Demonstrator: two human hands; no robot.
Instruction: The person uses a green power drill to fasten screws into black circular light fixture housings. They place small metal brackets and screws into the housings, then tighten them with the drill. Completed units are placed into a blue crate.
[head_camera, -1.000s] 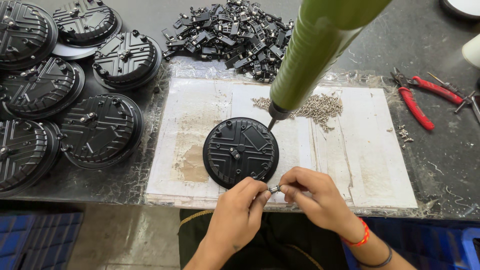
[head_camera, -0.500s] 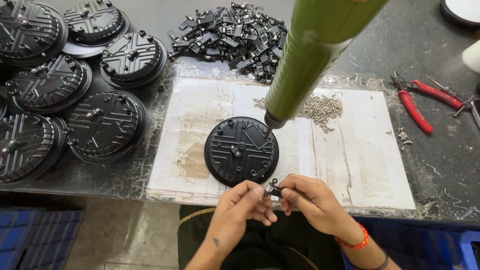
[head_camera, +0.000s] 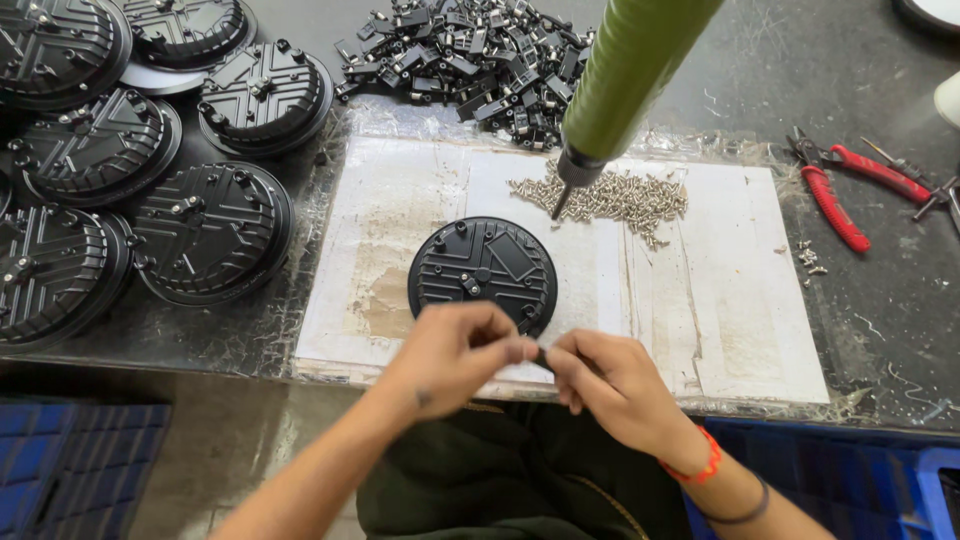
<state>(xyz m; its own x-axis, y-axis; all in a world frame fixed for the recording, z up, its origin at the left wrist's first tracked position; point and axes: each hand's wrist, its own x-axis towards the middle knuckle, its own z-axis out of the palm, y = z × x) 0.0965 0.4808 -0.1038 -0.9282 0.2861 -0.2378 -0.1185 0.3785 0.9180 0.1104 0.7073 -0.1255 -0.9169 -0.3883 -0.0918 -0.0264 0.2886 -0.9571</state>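
Small dark part (head_camera: 541, 356) pinched between both hands' fingers, left hand (head_camera: 455, 352), right hand (head_camera: 610, 385), below black round housing (head_camera: 482, 272)

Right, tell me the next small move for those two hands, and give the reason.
Probably carry the small dark part forward onto the round black cover. The left hand and right hand pinch it between their fingertips just short of the cover's near edge, off the cover. The green hanging screwdriver and screw pile wait just beyond.
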